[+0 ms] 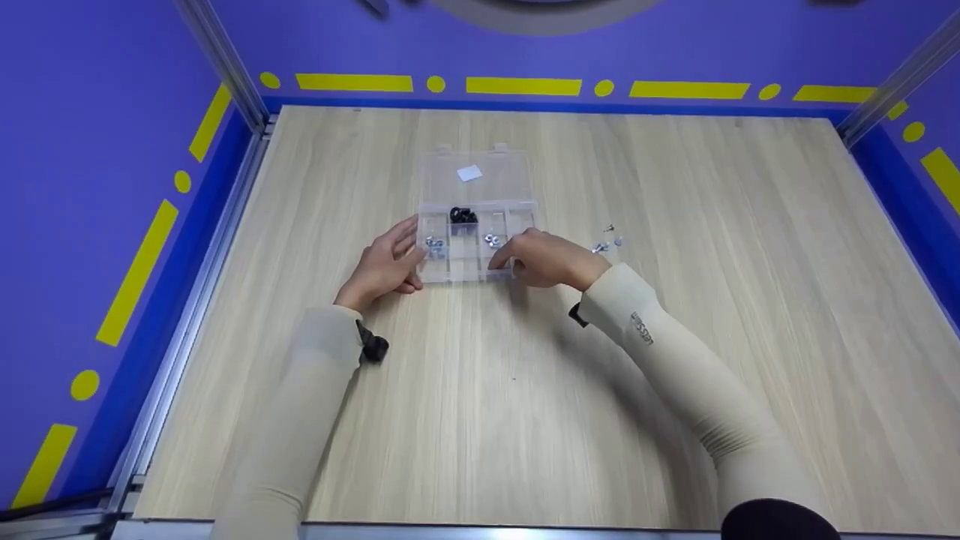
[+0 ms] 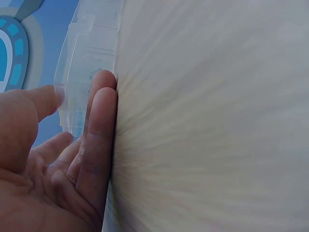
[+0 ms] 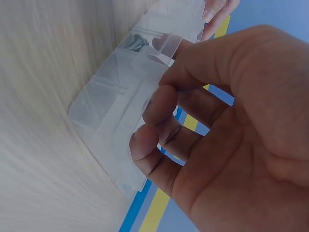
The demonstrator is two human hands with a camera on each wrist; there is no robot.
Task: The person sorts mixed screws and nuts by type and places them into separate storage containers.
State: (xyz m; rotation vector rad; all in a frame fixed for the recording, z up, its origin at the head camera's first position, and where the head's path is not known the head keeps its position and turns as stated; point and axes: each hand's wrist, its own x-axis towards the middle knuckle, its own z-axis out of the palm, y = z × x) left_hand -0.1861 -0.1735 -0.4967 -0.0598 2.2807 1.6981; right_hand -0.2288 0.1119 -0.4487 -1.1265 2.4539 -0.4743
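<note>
A clear plastic compartment box (image 1: pixel 464 280) lies on the table with its lid (image 1: pixel 502 180) folded back. My left hand (image 1: pixel 386 262) holds the box's left side, thumb at the upper rim and fingers low along the outside; the left wrist view shows this box wall (image 2: pixel 82 53) close up. My right hand (image 1: pixel 544 257) reaches over the front right part, index finger pointing down into a compartment, other fingers loosely curled. Small metal pieces (image 3: pixel 137 43) lie beside that finger in the right wrist view. Nothing shows between the right fingertips, though they partly cover each other.
Black rings (image 1: pixel 463 216) fill a rear compartment, and small silvery pieces (image 1: pixel 434 243) sit in the left one. Several loose screws (image 1: pixel 601 247) are scattered on the table (image 1: pixel 465 420) right of the box. Metal rails and blue panels (image 1: pixel 525 60) border the table.
</note>
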